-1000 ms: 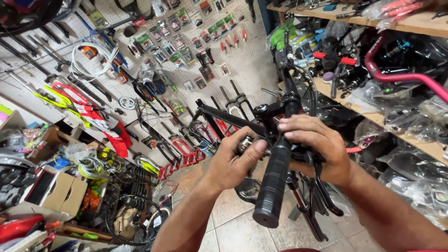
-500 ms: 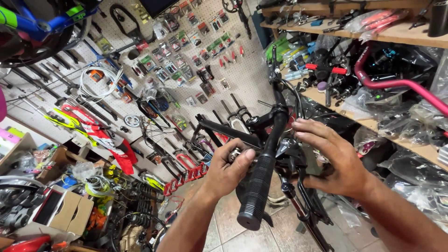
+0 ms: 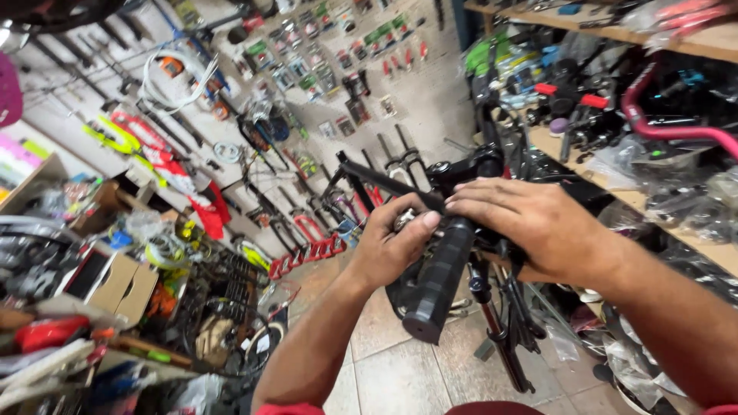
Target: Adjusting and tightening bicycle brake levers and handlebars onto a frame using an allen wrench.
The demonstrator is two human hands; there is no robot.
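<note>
A black bicycle handlebar with a ribbed rubber grip (image 3: pixel 437 280) points toward me at the centre of the view. My left hand (image 3: pixel 393 244) is curled around the bar and a small metal part just left of the grip's inner end. My right hand (image 3: pixel 530 223) lies over the bar from the right, fingers stretched flat across it toward the left thumb. The black stem (image 3: pixel 473 165) sits behind the hands. A black bar end (image 3: pixel 369 175) runs off to the left.
A wall (image 3: pixel 307 69) hung with packaged parts, cables and tools faces me. Bicycle forks and red frames (image 3: pixel 307 238) lean below it. Cardboard boxes (image 3: pixel 115 280) and wheels crowd the left. Wooden shelves (image 3: pixel 661 192) with bagged parts line the right. The floor is tiled (image 3: pixel 392 369).
The grip end has tilted more toward me and the view has shifted slightly. Both hands stay on the handlebar; my right fingers now reach further left across it.
</note>
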